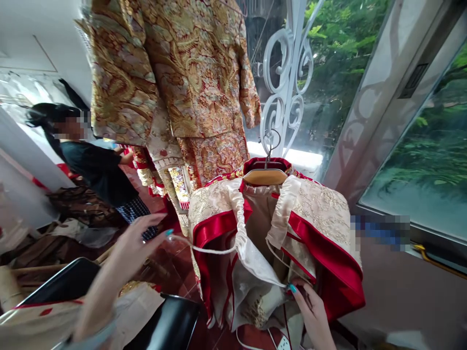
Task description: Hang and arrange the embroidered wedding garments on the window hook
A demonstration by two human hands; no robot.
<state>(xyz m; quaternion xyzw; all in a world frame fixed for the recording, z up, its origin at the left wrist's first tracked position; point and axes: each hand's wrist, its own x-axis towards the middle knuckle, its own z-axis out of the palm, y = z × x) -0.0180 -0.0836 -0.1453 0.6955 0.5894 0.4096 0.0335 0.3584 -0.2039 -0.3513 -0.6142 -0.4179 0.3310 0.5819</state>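
Observation:
A cream, gold-embroidered jacket (321, 204) with red satin lining hangs on a wooden hanger (264, 177) in front of me, its front spread apart. Inside it is a white satin piece (255, 260) with gathered straps and thin cords. To the left, my left hand (136, 240), blurred, pinches the end of a white cord (211, 251), which runs taut to the satin piece. My right hand (310, 308), low at the jacket's right side, has its fingertips closed on the lower corner of the satin piece. Its other fingers are curled and partly hidden.
Gold brocade garments (204, 73) hang behind the jacket. White scroll ironwork (282, 73) and windows stand at right. At left, another person (98, 167) handles red garments. Black chairs (168, 321) with cloth over them are at lower left; a power strip (283, 343) lies below.

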